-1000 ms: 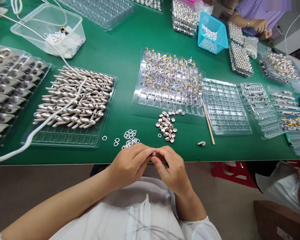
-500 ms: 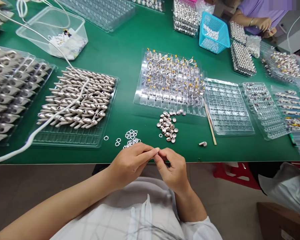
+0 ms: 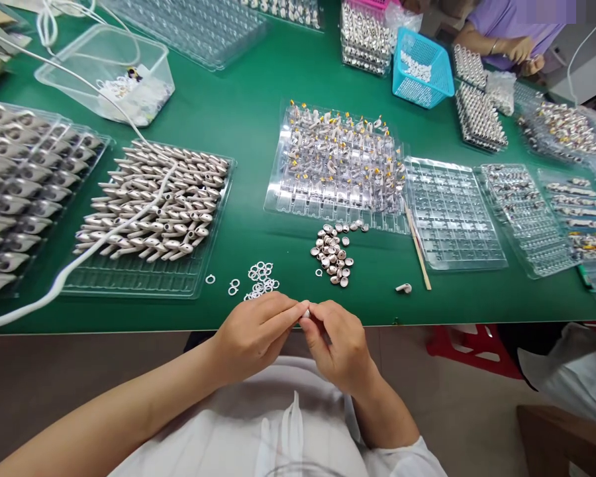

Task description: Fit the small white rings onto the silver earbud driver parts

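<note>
My left hand (image 3: pixel 256 331) and my right hand (image 3: pixel 338 341) meet at the table's near edge, fingertips pinched together on one small pale part (image 3: pixel 305 310). It is too small to name with certainty. Just beyond my left hand lies a scatter of small white rings (image 3: pixel 259 279). A pile of small metallic caps (image 3: pixel 332 255) sits beyond my right hand. A single white earbud piece (image 3: pixel 403 288) lies to the right, beside a thin wooden stick (image 3: pixel 417 245).
Clear trays of beige earbud shells (image 3: pixel 153 205) and of parts with yellow tips (image 3: pixel 340 156) stand on the green table (image 3: pixel 248 112). A white cable (image 3: pixel 104 232) crosses the left tray. A blue basket (image 3: pixel 421 66) and another person's hands (image 3: pixel 519 53) are at the far right.
Both hands stay pinched together at the table edge; the fingers have shifted slightly around the small part. The view has tilted a little.
</note>
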The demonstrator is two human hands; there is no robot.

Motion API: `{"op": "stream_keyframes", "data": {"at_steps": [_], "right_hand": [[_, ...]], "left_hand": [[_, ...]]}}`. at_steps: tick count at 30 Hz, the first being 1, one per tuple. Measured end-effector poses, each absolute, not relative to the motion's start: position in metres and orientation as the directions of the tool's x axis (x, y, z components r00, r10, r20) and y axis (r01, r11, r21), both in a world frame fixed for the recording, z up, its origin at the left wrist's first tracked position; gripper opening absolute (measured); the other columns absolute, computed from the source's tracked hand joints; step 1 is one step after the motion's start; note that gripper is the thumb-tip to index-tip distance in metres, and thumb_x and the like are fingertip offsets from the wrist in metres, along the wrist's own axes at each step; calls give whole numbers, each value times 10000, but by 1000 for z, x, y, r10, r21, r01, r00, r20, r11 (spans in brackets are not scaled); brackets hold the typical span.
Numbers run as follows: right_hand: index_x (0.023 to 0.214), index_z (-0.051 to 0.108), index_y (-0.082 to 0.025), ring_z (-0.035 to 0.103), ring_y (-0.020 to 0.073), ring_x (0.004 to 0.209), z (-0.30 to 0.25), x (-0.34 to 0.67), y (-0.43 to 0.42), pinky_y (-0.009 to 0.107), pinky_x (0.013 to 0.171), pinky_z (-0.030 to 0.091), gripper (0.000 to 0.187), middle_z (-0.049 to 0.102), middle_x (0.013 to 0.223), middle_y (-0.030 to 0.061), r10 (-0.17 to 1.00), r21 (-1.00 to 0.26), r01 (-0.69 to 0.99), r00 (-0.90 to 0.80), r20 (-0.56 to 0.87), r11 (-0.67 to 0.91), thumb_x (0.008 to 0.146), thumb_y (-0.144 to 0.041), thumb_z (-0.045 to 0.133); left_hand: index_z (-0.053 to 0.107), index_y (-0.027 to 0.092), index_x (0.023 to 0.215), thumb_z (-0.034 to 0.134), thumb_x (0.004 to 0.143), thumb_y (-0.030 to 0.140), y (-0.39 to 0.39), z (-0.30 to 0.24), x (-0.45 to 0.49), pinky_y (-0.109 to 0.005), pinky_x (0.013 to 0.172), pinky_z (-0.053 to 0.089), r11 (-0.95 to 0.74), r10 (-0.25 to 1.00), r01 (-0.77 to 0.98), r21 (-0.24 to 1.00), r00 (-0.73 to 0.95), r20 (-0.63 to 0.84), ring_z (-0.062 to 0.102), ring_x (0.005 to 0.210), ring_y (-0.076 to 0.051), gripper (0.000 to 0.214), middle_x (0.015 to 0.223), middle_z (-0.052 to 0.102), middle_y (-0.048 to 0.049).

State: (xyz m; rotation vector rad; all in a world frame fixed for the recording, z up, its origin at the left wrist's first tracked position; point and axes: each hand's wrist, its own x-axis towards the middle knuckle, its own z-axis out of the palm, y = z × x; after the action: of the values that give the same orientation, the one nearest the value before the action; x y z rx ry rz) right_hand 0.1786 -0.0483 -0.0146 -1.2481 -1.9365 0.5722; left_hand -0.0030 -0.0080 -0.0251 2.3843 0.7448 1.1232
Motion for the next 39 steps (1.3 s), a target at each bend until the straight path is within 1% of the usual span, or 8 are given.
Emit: {"op": "stream_keyframes", "data": {"at_steps": [3, 6, 13, 16, 20, 26, 34, 39], "right_hand": [[1006, 576, -146, 545, 145, 657, -11, 180, -47, 271, 582, 460, 105, 618, 757, 46, 925, -742, 553, -243, 290, 378, 937, -177, 503], [1020, 577, -151, 542, 147, 677, -9, 180, -47, 274, 603, 463, 118, 622, 783, 50, 931, -741, 564, -246, 270, 364, 946, -191, 494], [1103, 563, -103, 579, 173, 723, -9, 178, -47, 303, 649, 505, 190, 644, 830, 94, 916, -680, 615, -299, 268, 399, 954, -162, 461], [1119, 557, -106, 601, 175, 737, -9, 178, -46, 298, 646, 513, 201, 658, 847, 103, 903, -650, 627, -304, 304, 430, 955, -150, 450], [1065, 574, -111, 574, 167, 669, -12, 176, -47, 289, 579, 474, 177, 641, 779, 85, 887, -599, 656, -307, 344, 459, 952, -143, 441], [1078, 563, -86, 539, 170, 635, -18, 173, -49, 291, 532, 417, 188, 618, 736, 83, 865, -523, 697, -317, 388, 490, 947, -131, 435], [941, 586, -88, 475, 157, 587, -15, 171, -47, 296, 504, 349, 178, 557, 677, 54, 867, -491, 719, -351, 355, 492, 949, -136, 415], [911, 576, -105, 469, 153, 580, -15, 172, -48, 288, 501, 338, 192, 532, 667, 42, 868, -474, 732, -363, 338, 490, 955, -147, 393]], "left_hand": [[533, 97, 1239, 497, 882, 17, -8, -27, -2, -303, 715, 572, -780, 612, 285, 558, 532, 584, 635, 824, -172, 368, 930, 695, -126], [538, 95, 1233, 502, 878, 20, -9, -29, -2, -306, 722, 572, -780, 612, 287, 556, 533, 584, 642, 837, -176, 364, 946, 696, -132], [551, 88, 1206, 481, 891, 34, -9, -29, -3, -307, 720, 572, -781, 613, 300, 547, 533, 583, 648, 851, -186, 327, 942, 690, -139], [548, 77, 1199, 491, 888, 26, -10, -27, -2, -300, 697, 573, -774, 623, 323, 544, 541, 565, 643, 834, -184, 320, 946, 690, -144], [536, 68, 1219, 482, 873, 1, -12, -27, -2, -308, 675, 579, -789, 611, 377, 485, 560, 559, 637, 834, -195, 357, 953, 684, -150], [513, 77, 1260, 459, 875, 17, -13, -23, -2, -314, 668, 590, -814, 581, 419, 402, 570, 581, 646, 820, -197, 394, 910, 687, -134], [534, 3, 1191, 413, 879, 20, -13, -22, -1, -348, 628, 597, -862, 503, 402, 308, 605, 617, 654, 784, -223, 335, 883, 701, -188], [501, -24, 1245, 389, 878, 14, -14, -22, -1, -352, 620, 596, -877, 474, 403, 262, 630, 615, 677, 793, -235, 386, 904, 713, -207]]}}
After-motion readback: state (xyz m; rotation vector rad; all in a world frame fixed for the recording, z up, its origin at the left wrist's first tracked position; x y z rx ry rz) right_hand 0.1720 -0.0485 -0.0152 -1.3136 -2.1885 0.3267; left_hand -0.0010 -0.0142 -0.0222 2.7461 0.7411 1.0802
